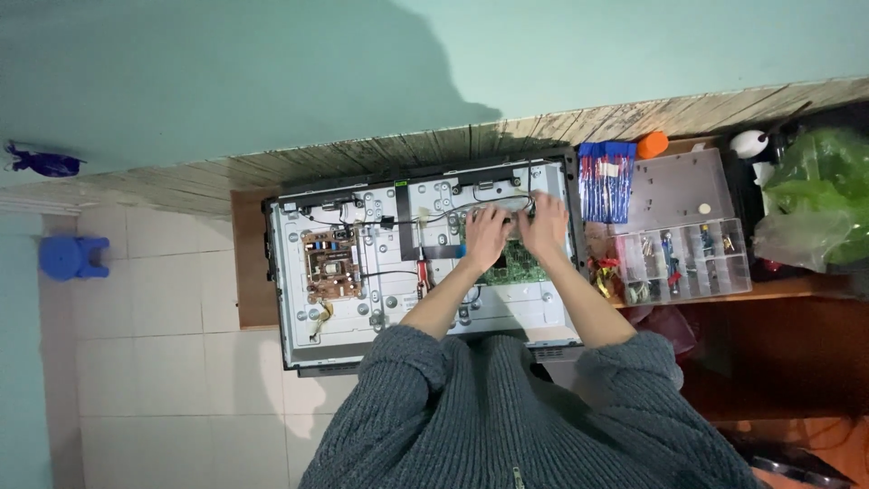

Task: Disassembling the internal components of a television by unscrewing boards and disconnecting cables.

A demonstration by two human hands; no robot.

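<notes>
— Fingers (493,217) of both hands are bent down together at the top edge of the green board (518,263); whether they pinch anything there I cannot tell, they are too small and half hidden.

— Start from the biggest thing, then.

— Under everything, the wooden bench (249,290), brown and flat. On it lies the panel (299,335), a wide rectangle of pale stamped sheet metal in a dark frame, back side up, studded with screws and round holes.

— And the hands on it?

— Left hand (486,234) and right hand (546,222) sit side by side, nearly touching, on the panel's upper right part. Grey ribbed knit sleeves (425,362) cover the arms up to the forearms.

— Next down in size?

— A clear plastic organiser (688,186) to the right of the panel, lid open, its shallow tray split into small square cells with bits inside. Beside it, a bundle of blue-and-red striped pieces (606,177).

— The boards?

— The green board lies just below the hands, partly covered by them. A brown board (330,264), rectangular and crowded with parts, sits well apart at the panel's left. Thin black wires (389,272) run between them.

— Smallest?

— A slim red-tipped tool (422,272) lying on the metal, just left of the left forearm.
</notes>
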